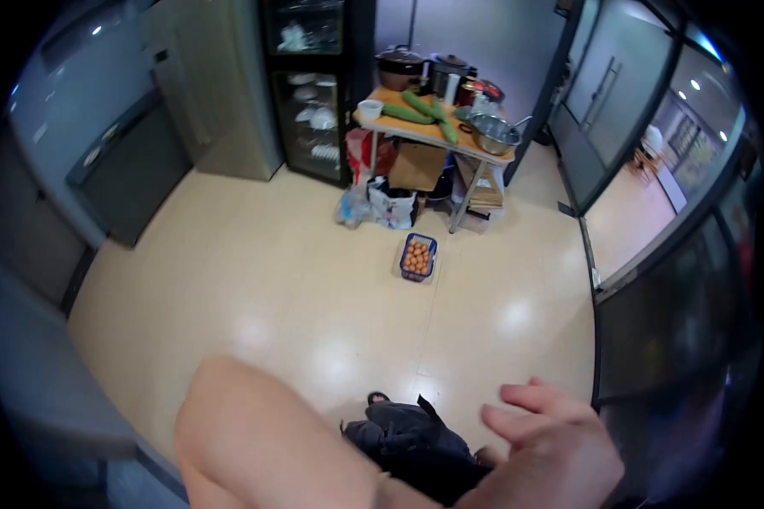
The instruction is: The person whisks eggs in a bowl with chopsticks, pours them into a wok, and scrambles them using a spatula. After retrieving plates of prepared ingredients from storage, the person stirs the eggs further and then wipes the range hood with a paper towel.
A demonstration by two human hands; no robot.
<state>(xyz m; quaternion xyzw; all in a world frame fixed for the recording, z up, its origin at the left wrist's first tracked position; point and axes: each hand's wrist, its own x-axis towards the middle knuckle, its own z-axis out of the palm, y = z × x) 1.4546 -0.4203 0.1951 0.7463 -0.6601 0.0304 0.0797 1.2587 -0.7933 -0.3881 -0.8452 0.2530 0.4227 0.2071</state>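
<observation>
My right hand (556, 445) is raised at the lower right, somewhat blurred. Its fingers are loosely bent and apart, pointing up and left, with nothing seen in them. From the lower left my bent left arm reaches across toward the bottom middle; a band shows near its lower end. The left hand itself is hidden below the frame edge. Farther ahead on the floor, apart from both arms, sits a blue basket (434, 254) of brown eggs (417, 258).
A wooden-topped table (390, 125) holds green gourds (409, 114), pots (401, 66), a white bowl (370, 109) and a steel bowl (496, 136). Bags (392, 206) and cardboard (417, 165) lie beneath. A glass-door cabinet (307, 114) stands left of it; a doorway opens at right.
</observation>
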